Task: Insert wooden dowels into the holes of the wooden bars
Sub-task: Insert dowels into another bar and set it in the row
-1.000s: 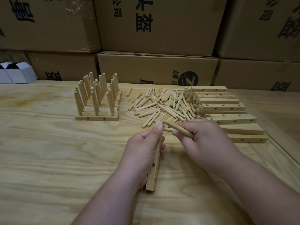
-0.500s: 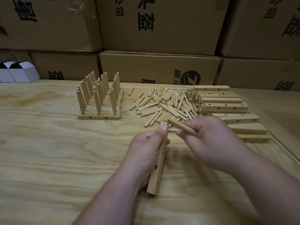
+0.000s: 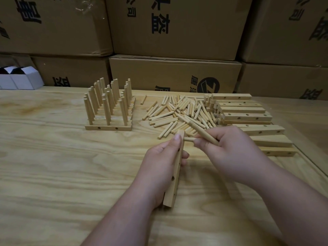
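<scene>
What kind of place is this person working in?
Probably a storeroom or small assembly workshop: stacked printed cardboard boxes line the back, and the wooden table holds a loose dowel pile, drilled wooden bars and finished bars with dowels standing in them.

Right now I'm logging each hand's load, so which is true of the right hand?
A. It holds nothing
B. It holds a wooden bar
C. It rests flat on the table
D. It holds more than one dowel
D: the right hand grips two dowels, one angled up toward the pile and one pointing at the bar that the left hand holds.
</scene>
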A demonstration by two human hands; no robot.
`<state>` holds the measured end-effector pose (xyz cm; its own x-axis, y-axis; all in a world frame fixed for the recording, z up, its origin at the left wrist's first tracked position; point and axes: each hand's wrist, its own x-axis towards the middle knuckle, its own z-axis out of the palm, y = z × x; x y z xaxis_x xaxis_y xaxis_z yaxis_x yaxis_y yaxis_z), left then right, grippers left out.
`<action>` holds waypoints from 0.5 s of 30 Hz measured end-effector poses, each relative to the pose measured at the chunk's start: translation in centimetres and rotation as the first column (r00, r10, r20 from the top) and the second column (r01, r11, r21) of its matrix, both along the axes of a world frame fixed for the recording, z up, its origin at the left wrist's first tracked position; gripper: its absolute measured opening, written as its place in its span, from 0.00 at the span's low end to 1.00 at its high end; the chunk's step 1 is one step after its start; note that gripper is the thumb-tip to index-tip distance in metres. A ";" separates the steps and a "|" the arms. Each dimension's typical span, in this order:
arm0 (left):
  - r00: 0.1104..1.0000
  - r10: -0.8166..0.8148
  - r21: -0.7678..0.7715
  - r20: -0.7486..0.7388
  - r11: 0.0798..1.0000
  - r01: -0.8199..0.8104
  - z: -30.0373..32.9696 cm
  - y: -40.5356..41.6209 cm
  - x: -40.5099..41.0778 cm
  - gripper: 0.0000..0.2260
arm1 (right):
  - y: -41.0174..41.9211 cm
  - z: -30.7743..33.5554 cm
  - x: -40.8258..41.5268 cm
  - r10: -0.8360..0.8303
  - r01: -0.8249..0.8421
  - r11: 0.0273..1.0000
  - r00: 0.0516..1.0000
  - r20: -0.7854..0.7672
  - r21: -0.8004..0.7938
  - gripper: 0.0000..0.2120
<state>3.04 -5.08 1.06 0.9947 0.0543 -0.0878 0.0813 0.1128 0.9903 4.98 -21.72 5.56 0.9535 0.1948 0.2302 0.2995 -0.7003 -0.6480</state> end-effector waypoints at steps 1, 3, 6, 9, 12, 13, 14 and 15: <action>1.000 -0.014 -0.017 -0.010 1.000 0.014 0.1 -0.1 0.0 0.21 | -0.1 0.1 0.1 -0.020 0.020 1.000 1.000 0.007 0.023 0.09; 0.999 -0.026 -0.093 -0.042 0.995 0.022 0.2 -0.2 0.1 0.23 | -0.3 0.2 0.3 -0.075 0.073 0.995 0.997 0.023 0.074 0.09; 0.999 -0.037 -0.206 -0.038 0.978 0.028 0.2 -0.4 0.4 0.17 | -0.7 0.3 0.5 -0.119 0.114 0.988 0.992 0.037 0.105 0.13; 0.999 -0.042 -0.188 -0.021 0.981 0.037 0.0 -0.4 0.6 0.15 | -0.9 0.4 0.8 -0.100 0.094 0.992 0.992 0.073 0.087 0.16; 0.997 0.024 -0.281 -0.070 0.959 -0.042 -0.1 -0.3 0.9 0.16 | -0.9 0.5 0.7 -0.100 0.064 0.990 0.947 0.304 0.125 0.17; 0.995 0.041 -0.346 -0.094 0.936 -0.071 0.0 -0.2 1.0 0.17 | -0.8 0.6 0.4 -0.104 0.037 0.985 0.909 0.405 0.168 0.15; 0.993 0.050 -0.411 -0.111 0.907 -0.092 0.1 -0.2 1.1 0.18 | -0.8 0.7 0.1 -0.098 -0.005 0.978 0.871 0.481 0.208 0.14; 0.991 0.056 -0.461 -0.123 0.881 -0.107 0.2 -0.1 1.2 0.18 | -0.7 0.6 -0.2 -0.071 -0.061 0.971 0.849 0.523 0.231 0.12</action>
